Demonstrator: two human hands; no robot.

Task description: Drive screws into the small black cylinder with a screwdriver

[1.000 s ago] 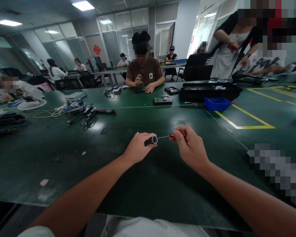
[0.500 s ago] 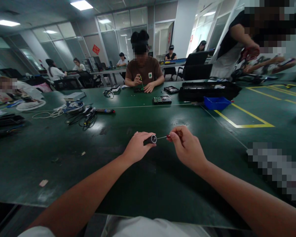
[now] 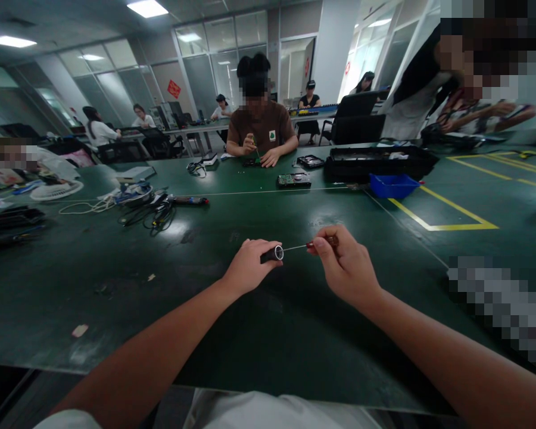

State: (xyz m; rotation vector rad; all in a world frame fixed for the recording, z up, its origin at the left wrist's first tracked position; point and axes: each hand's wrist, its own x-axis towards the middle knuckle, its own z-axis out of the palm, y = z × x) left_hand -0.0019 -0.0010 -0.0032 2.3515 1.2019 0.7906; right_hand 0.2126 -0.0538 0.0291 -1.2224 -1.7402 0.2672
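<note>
My left hand is closed around a short black cylinder with a pale ring at its end, which faces right. Most of its body is hidden by my fingers, so its kind does not show. In my right hand is a screwdriver with a reddish-brown handle, pinched between thumb and fingers. Its thin metal shaft points left, with the tip at the ringed end of the cylinder; I cannot tell how deep it reaches. Both hands are held above the green table.
Cables and a dark handheld tool lie at the left. Across the table a person works with a screwdriver near an opened hard drive. A blue bin stands before a long black tray.
My right hand has shifted slightly right with the screwdriver. The cylinder's end has turned a little, and my left hand stays in place. At the upper right, the standing person's arm has moved.
</note>
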